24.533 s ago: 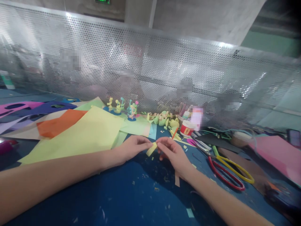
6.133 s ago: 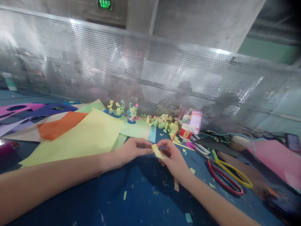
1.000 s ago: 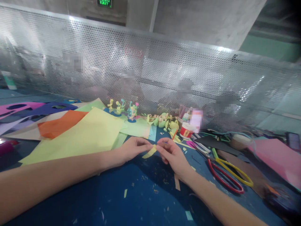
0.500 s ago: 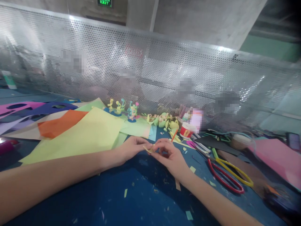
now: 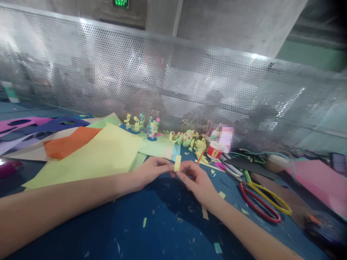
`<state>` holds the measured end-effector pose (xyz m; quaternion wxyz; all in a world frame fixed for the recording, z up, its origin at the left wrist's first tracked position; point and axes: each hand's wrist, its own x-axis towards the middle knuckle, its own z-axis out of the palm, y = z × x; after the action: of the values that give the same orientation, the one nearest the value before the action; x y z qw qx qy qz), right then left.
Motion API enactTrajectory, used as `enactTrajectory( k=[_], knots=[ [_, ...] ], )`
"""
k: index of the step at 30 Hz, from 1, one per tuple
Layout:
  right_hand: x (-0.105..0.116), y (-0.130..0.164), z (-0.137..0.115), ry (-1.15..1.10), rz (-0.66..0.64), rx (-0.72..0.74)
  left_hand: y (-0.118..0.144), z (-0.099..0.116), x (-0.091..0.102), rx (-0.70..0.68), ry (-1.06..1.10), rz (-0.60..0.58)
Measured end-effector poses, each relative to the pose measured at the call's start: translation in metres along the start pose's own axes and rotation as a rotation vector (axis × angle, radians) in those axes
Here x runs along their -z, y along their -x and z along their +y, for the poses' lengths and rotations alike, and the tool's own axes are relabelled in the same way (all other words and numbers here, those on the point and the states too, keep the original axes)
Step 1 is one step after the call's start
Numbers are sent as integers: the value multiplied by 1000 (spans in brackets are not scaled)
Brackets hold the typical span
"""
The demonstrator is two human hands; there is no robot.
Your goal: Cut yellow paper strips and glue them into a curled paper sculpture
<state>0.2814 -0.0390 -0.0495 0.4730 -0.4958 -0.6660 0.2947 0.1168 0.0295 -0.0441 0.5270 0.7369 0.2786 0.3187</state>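
A small pale-yellow paper strip [image 5: 177,163] stands nearly upright between my two hands, above the blue table. My left hand [image 5: 151,172] reaches in from the left, thumb and fingers pinched at the strip's lower left edge. On the other side my right hand [image 5: 197,180] has curled fingers and its thumb closed on the strip's lower end. Just beyond the hands, an orange stick [image 5: 201,156] lies tilted on the table. Left of my left hand spreads a large pale-yellow sheet [image 5: 94,159], with an orange sheet [image 5: 72,142] beside it.
Scissors [image 5: 260,206] with red and yellow handles lie at right, near pink paper [image 5: 320,180]. A red-and-white tub [image 5: 214,150], small paper figures [image 5: 152,130] and yellow-green paper pieces [image 5: 188,137] stand behind. Paper scraps dot the blue table [image 5: 130,231]. A perforated metal screen [image 5: 173,79] borders it.
The yellow strip has turned from lying tilted, curved and low between the fingertips to standing upright with its flat face showing. Both hands stay almost in place; fingers shifted slightly.
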Motion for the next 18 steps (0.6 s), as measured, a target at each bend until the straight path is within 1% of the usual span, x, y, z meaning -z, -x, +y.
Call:
enactTrajectory(
  k=[9,18],
  knots=[
    [1,1,0,-54,-48,-19,0,0,1,-7,47,-4],
    [1,1,2,-72,-33,-29,-1,-1,2,-16,2,-29]
  ],
)
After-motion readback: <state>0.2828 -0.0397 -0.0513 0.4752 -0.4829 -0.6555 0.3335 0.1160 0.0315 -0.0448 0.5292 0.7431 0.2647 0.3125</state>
